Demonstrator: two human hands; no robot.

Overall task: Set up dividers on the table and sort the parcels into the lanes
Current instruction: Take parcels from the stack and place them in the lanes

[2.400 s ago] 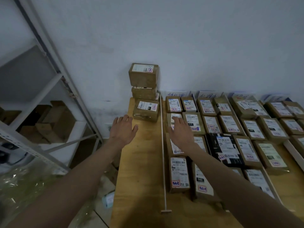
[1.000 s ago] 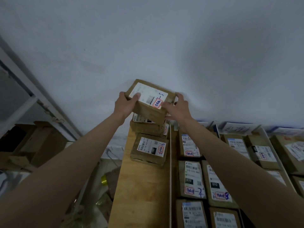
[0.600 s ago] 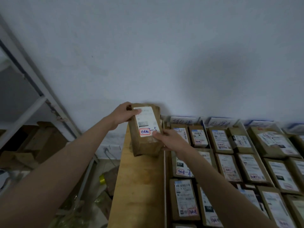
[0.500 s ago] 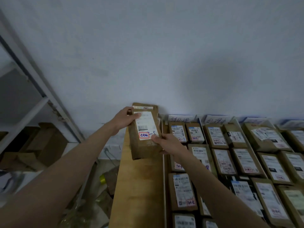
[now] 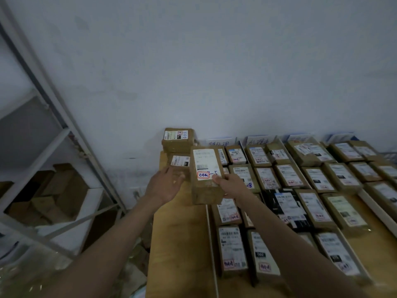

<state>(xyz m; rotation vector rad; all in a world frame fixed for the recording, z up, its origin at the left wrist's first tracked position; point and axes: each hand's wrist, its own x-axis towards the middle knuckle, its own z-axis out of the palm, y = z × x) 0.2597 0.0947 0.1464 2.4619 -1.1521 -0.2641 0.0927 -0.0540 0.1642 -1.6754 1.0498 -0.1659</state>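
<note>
The right hand [image 5: 231, 186] gripped a brown parcel [image 5: 205, 176] by its near right edge, label up, above the wooden table [image 5: 180, 244]. The left hand [image 5: 164, 184] hovered just beside it with fingers relaxed. Behind stood two stacked parcels [image 5: 177, 139]; right of a white divider [image 5: 211, 239], labelled parcels lay in rows [image 5: 290, 179].

The parcel [image 5: 205, 175] I am holding is covering most of my right hand [image 5: 231, 186]; only the thumb and some knuckles are showing, so the fingers under it are hidden. It is also hiding part of the small stack [image 5: 178, 147] at the back of the bench [image 5: 180, 244]. My forearms are covering several parcels in the lanes. The printing on the labels is too small and blurred to read. The lower right corner is blurring, and the shelf [image 5: 43, 130] is cut by the left edge.
</note>
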